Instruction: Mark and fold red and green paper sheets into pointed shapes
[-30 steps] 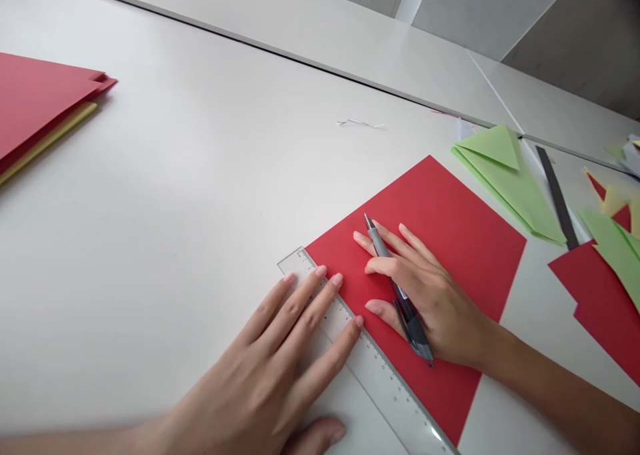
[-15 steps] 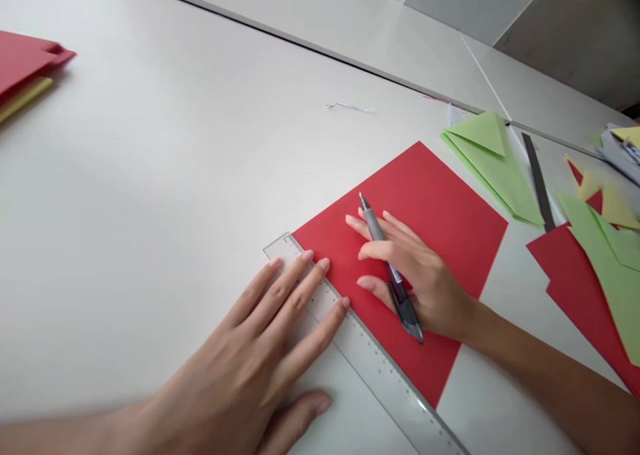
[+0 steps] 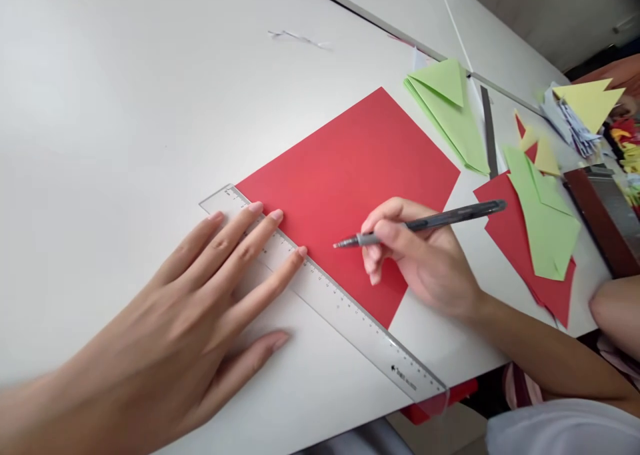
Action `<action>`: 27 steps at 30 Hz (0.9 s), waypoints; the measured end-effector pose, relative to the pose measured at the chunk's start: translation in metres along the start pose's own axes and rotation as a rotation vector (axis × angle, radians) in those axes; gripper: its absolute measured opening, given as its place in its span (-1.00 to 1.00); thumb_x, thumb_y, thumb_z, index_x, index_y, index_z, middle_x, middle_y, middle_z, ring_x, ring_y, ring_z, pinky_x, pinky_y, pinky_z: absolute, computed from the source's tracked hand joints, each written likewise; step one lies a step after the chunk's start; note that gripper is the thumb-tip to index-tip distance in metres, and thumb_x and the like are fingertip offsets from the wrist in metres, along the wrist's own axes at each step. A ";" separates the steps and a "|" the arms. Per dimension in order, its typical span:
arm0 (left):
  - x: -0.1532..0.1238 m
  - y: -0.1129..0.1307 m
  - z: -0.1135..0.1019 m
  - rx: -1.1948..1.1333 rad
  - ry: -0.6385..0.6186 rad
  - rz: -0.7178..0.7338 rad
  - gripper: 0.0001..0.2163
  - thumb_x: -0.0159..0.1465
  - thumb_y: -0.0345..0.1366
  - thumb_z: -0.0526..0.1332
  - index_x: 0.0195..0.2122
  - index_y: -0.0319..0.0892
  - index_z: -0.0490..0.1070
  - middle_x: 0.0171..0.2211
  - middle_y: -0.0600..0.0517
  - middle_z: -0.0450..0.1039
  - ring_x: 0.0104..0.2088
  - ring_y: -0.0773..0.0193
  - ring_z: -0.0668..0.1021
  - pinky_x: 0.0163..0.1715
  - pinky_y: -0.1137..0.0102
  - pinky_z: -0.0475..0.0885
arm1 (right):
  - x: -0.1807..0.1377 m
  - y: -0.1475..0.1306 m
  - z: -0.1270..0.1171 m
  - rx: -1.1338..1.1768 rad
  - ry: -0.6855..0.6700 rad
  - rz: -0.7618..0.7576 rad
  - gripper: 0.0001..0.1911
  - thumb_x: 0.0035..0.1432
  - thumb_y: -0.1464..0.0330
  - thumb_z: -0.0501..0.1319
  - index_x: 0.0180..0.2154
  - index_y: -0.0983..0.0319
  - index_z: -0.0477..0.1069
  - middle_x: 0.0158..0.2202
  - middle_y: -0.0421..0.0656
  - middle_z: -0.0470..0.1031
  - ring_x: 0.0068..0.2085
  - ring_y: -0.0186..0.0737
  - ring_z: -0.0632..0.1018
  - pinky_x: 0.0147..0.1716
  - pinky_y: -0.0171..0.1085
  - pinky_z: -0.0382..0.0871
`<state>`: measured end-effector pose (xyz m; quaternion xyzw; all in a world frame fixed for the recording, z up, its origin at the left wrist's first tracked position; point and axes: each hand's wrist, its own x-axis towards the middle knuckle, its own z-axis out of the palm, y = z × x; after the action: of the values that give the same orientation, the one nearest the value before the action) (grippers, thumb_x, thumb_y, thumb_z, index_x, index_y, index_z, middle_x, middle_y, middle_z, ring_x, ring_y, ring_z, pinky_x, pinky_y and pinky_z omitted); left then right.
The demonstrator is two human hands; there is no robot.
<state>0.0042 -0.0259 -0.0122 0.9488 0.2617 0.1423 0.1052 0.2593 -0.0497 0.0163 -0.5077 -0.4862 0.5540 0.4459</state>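
Observation:
A sheet of red paper point(image 3: 345, 155) lies flat on the white table. Along its lower left edge runs a clear plastic ruler point(image 3: 345, 308), whose far end reaches past the table's front edge. My left hand point(image 3: 215, 308) is spread flat, its fingertips on the ruler near the upper end. In my right hand point(image 3: 425, 268) a dark grey pen point(image 3: 450, 216) is pinched between thumb and fingers, above the red sheet. The pen's tip points left toward the ruler's edge; whether it touches the paper I cannot tell.
Folded green paper point(image 3: 445, 115) lies beyond the sheet. To the right are more green paper point(image 3: 543, 221), red paper pieces point(image 3: 510, 241) and yellow pieces point(image 3: 587, 105). A twisted white strip point(image 3: 300, 39) lies farther back. Part of another person point(image 3: 617, 315) shows at right.
The pen has swung from pointing away to pointing left, now in a writing grip. My left hand stays on the ruler. The view has shifted right, showing the table's front edge.

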 end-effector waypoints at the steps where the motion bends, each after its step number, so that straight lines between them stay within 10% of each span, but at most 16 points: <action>1: 0.000 -0.001 0.001 -0.004 0.006 0.006 -0.45 0.32 -0.12 0.05 0.33 -0.05 0.05 0.41 0.02 -0.19 0.35 -0.11 0.07 0.32 -0.01 -0.06 | -0.005 0.004 0.001 0.000 -0.006 -0.003 -0.88 0.20 0.28 0.28 -0.33 0.18 0.43 -0.57 -0.34 0.41 -0.59 -0.38 0.48 -0.63 -0.39 0.45; 27: 0.001 0.000 -0.001 0.013 -0.039 -0.010 -0.45 0.35 -0.25 0.03 0.34 0.21 -0.06 0.43 0.10 -0.30 0.36 -0.10 0.02 0.31 -0.06 -0.05 | -0.014 0.014 0.010 -0.263 0.038 -0.177 -0.60 0.21 0.48 0.18 -0.60 0.18 0.07 -0.69 -0.38 0.16 -0.67 -0.47 0.22 -0.64 -0.34 0.15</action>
<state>0.0047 -0.0251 -0.0114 0.9507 0.2652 0.1218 0.1047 0.2503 -0.0665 0.0042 -0.5274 -0.5889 0.4342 0.4319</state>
